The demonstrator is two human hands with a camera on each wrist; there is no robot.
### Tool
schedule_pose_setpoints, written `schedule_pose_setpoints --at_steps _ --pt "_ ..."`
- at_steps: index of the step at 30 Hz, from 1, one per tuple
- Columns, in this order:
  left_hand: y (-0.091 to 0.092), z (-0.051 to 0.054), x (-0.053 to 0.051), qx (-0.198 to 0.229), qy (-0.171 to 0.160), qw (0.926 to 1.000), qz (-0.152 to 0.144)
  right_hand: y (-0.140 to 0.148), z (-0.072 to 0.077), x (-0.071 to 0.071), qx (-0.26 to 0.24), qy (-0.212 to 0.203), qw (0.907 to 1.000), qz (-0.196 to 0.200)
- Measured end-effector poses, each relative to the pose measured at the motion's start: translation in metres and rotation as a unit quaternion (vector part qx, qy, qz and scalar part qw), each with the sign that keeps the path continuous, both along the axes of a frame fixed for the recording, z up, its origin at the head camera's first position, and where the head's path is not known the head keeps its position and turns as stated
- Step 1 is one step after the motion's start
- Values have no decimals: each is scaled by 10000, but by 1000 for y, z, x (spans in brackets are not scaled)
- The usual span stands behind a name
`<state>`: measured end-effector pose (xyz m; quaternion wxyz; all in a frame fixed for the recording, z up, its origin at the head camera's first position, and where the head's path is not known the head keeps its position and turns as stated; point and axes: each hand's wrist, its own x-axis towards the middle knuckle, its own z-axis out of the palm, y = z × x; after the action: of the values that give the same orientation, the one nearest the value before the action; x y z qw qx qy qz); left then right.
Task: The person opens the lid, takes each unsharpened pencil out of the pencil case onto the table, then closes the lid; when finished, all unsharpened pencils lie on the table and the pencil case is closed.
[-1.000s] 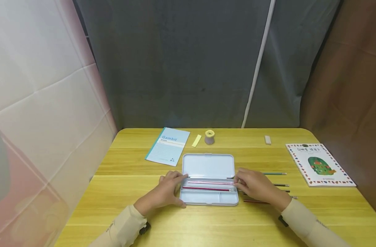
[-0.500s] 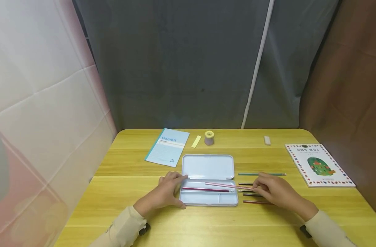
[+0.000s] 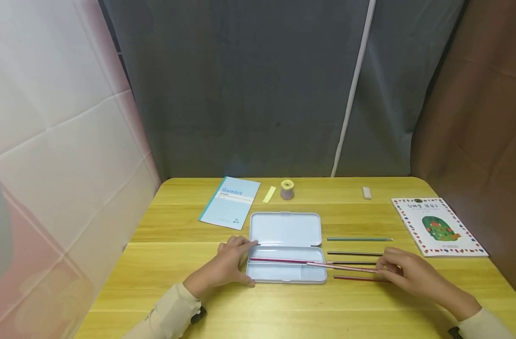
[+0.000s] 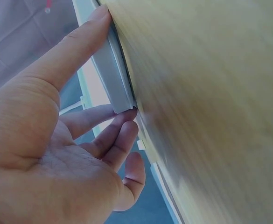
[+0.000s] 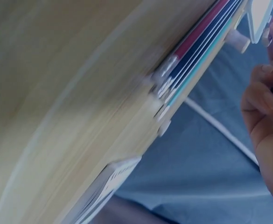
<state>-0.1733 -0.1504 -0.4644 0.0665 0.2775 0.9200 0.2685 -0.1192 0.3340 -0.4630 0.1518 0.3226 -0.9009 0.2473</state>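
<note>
An open pale-blue pencil case (image 3: 274, 272) lies on the table, its lid folded back. My left hand (image 3: 225, 263) holds the case's left end, the thumb at the near corner and the fingers at the back; the left wrist view shows this grip on the case's edge (image 4: 112, 77). A red pencil (image 3: 279, 260) lies inside the case. My right hand (image 3: 410, 275) pinches the right end of a pink pencil (image 3: 347, 268), its other end still over the case. Below and beside it lie a teal pencil (image 3: 359, 239), two black pencils (image 3: 354, 253) and a dark red pencil (image 3: 355, 278).
Behind the case are a blue notebook (image 3: 232, 202), a yellow strip (image 3: 269, 194) and a yellow-and-purple spool-shaped item (image 3: 287, 189). A white eraser (image 3: 366, 193) lies farther right. A picture book (image 3: 439, 227) rests near the table's right edge.
My right hand has drawn the pink pencil out of the case's rear compartment, rightward and nearer to me, over the loose pencils. My left hand has stayed on the case.
</note>
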Motion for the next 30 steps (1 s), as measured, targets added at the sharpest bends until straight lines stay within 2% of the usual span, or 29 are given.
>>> schedule_pose_setpoints --at_steps 10,19,30 --pt "0 -1 2 8 -71 10000 38 31 -10 11 -147 -222 9979 586" --pt "0 1 2 -41 -84 9999 59 54 -21 14 -125 -341 9969 693" --pt "0 1 1 -43 -46 10000 45 60 -26 12 102 -544 9958 724"
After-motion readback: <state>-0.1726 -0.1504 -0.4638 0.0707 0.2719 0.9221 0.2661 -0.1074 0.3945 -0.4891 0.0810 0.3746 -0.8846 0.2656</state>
